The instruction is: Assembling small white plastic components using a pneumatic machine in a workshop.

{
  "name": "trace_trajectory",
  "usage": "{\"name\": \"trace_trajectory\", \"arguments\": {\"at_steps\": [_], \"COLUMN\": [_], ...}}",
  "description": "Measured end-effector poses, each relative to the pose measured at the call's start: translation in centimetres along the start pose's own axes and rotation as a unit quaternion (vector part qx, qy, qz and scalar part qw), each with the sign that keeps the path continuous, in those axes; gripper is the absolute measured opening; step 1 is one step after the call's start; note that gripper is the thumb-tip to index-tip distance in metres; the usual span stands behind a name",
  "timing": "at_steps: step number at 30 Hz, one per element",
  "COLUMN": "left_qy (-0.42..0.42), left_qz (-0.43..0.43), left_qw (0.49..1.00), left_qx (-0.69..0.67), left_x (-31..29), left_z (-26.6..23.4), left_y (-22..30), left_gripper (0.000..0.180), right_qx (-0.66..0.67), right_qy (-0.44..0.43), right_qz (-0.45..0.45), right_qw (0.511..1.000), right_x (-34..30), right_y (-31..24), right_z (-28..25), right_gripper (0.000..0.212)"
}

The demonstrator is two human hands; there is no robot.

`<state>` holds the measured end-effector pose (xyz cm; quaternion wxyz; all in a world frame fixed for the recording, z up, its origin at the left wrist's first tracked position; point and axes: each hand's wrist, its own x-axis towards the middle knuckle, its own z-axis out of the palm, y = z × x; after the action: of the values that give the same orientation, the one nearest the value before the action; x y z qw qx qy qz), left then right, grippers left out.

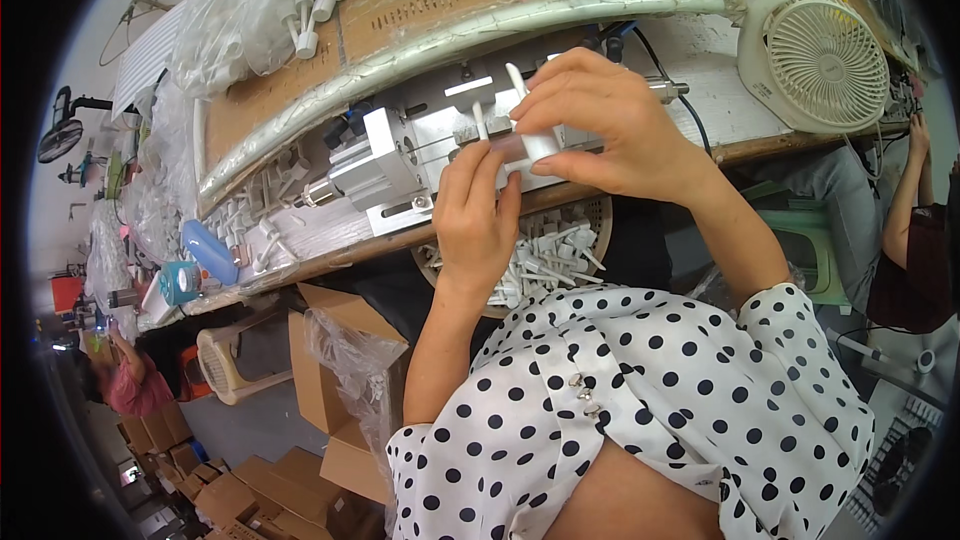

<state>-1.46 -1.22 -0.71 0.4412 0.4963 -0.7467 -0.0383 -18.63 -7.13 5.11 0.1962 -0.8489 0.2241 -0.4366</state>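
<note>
Both my hands are over a metal bench fixture (375,165) with square end blocks and cylinders. My right hand (615,120) grips a white plastic part (540,144), a thin stem with a wider round end, between thumb and fingers. It is tilted above the right side of the fixture. My left hand (472,215) is closed at the fixture's middle, its fingertips pinched at the base of a thin white stem (480,120) that stands up from them. The lower end of that stem is hidden by the fingers.
A basket (606,225) of similar white parts sits below the table edge. Behind the fixture, a plastic-wrapped rim (450,25) borders a board (400,10) with more parts. A fan (820,60) stands right; a blue object (208,252) lies left. An open carton (312,380) is below.
</note>
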Motion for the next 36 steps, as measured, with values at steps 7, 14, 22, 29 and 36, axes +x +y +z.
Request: {"name": "trace_trajectory", "arguments": {"at_steps": [7, 14, 22, 29, 36], "left_qy": [0.055, -0.012, -0.216, -0.222, -0.245], "left_qz": [-0.011, -0.06, -0.118, -0.099, -0.151], "left_qw": [0.998, 0.997, 0.968, 0.965, 0.951], "left_qx": [0.025, 0.047, 0.055, 0.102, 0.11], "left_x": [-6.1, -14.3, -19.3, -19.5, -15.6], "left_z": [-2.7, -3.4, -0.7, 1.3, 4.1], "left_y": [0.5, -1.6, -4.3, -6.5, -11.1], "left_gripper": [0.029, 0.027, 0.056, 0.062, 0.057], "right_qx": [-0.091, -0.175, -0.141, -0.032, -0.048], "right_qy": [-0.068, -0.149, -0.075, -0.244, -0.251], "right_qz": [-0.103, -0.054, -0.136, -0.028, 0.131], "right_qw": [0.988, 0.972, 0.978, 0.969, 0.958], "right_x": [-0.8, -0.2, -3.6, -17.6, -17.0], "right_y": [1.1, 1.0, 0.5, -0.2, 3.3], "right_z": [4.7, 4.7, 4.9, 8.9, 14.0], "right_gripper": [0.021, 0.024, 0.022, 0.029, 0.03]}}
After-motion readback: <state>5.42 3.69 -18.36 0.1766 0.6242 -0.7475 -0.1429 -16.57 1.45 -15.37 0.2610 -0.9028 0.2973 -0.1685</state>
